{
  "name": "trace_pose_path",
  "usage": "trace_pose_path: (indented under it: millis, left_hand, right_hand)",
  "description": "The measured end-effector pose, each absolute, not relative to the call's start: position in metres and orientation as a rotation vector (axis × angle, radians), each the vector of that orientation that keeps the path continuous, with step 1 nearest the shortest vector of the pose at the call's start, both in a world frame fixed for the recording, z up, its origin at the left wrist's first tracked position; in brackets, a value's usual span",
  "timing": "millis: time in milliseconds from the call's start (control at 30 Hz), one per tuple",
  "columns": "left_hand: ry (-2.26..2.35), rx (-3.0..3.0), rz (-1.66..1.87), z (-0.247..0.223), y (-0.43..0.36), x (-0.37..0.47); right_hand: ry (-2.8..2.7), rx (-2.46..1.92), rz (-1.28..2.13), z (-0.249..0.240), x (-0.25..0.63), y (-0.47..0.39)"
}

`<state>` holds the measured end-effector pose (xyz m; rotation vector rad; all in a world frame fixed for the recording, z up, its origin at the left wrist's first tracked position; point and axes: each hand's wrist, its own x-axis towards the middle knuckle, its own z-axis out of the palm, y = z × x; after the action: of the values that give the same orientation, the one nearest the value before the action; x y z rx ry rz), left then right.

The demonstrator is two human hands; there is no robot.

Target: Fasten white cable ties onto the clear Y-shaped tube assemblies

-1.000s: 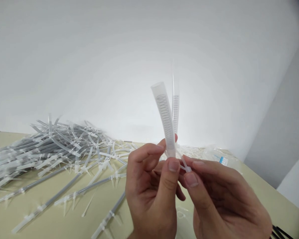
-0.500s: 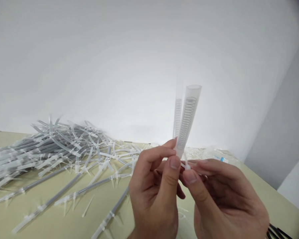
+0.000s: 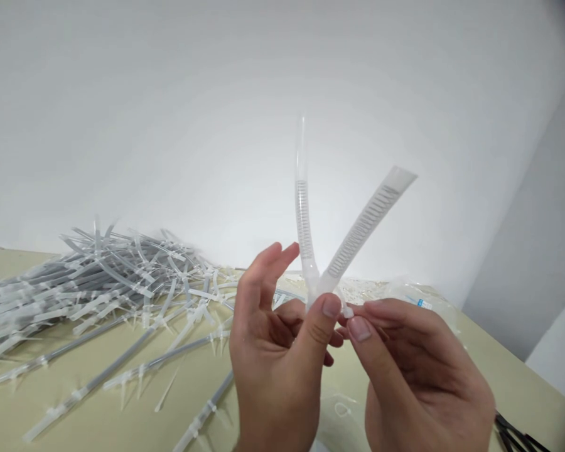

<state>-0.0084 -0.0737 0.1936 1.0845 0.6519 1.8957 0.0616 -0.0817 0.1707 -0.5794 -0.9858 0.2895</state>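
Note:
My left hand (image 3: 277, 364) pinches the lower end of a clear plastic tube (image 3: 365, 223) between thumb and fingers, two of its fingers raised. A metal coil spring shows inside this tube, which leans to the right. A second, narrower clear tube (image 3: 302, 201) with a coil inside rises to its left, and the two meet in a V at the thumb. Close by, my right hand (image 3: 419, 376) has thumb and fingertips closed on a small white cable tie (image 3: 346, 309) near the tubes' base. Fingers partly hide the tie and the joint.
A large heap of grey tubes (image 3: 117, 276) with white ties lies at the left of the yellowish table (image 3: 122, 430). A loose cable tie (image 3: 166, 389) lies in front. Clear plastic bags (image 3: 405, 292) are behind my right hand. A black tool (image 3: 515, 433) lies bottom right.
The two tubes have spread apart into a wider V, the wider one tilting right. Some left-hand fingers have lifted away, and both hands have shifted slightly left.

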Motion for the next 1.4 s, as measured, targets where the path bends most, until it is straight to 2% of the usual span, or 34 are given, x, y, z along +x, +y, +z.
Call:
trace_pose_path:
  millis: [133, 267, 467, 767, 1167, 1400]
  left_hand:
    - [0.656, 1.094, 1.799, 0.192, -0.071, -0.01]
    - [0.745, 1.133, 1.862, 0.189, -0.069, -0.01]
    - [0.755, 1.118, 1.963, 0.19, -0.069, -0.011]
    - [0.57, 1.089, 1.483, 0.189, -0.061, -0.017]
    - [0.683, 1.067, 1.437, 0.196, -0.066, -0.016]
    - [0.692, 1.162, 1.379, 0.195, -0.064, -0.015]
  right_hand:
    - [-0.969, -0.568, 0.309, 0.168, 0.065, -0.08]
    - [-0.958, -0.585, 0.365, 0.167, 0.068, -0.079]
    - [-0.819, -0.568, 0.638, 0.173, 0.07, -0.078]
    - [-0.776, -0.542, 0.906, 0.175, 0.078, -0.076]
    - [-0.663, -0.351, 0.818, 0.176, 0.102, -0.075]
    - [-0.52, -0.202, 0.959, 0.18, 0.126, -0.079]
